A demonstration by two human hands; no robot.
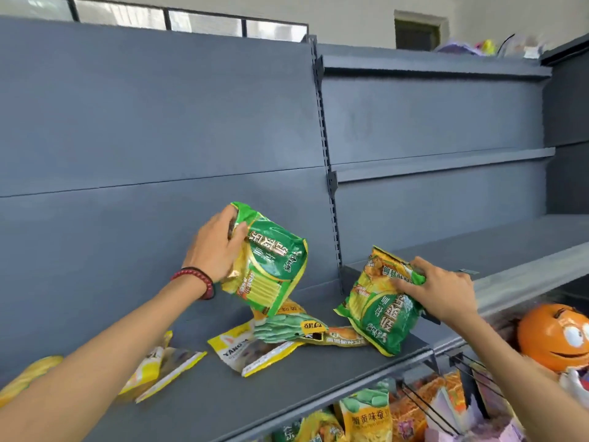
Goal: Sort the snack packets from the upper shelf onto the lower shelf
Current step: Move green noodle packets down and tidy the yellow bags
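My left hand (pixel 214 247) grips the top of a green and yellow snack packet (pixel 271 269) and holds it tilted above the grey upper shelf (pixel 287 371). A second green packet (pixel 382 307) stands on the shelf near its front edge, gripped at its upper right side by my right hand (pixel 446 291). Between them lie a pale green packet (pixel 283 328), an orange-yellow packet (pixel 344 336) and a yellow and white packet (pixel 251 349). Further left on the shelf lie more yellow packets (pixel 159 368). Below, the lower shelf holds several packets (pixel 369 416).
Grey back panels and bare grey shelves (pixel 439 164) rise behind and to the right. An orange round character figure (pixel 554 339) sits at the lower right. Black wire dividers (pixel 427 406) separate the lower shelf's packets. A black upright post (pixel 328 173) splits the two shelf bays.
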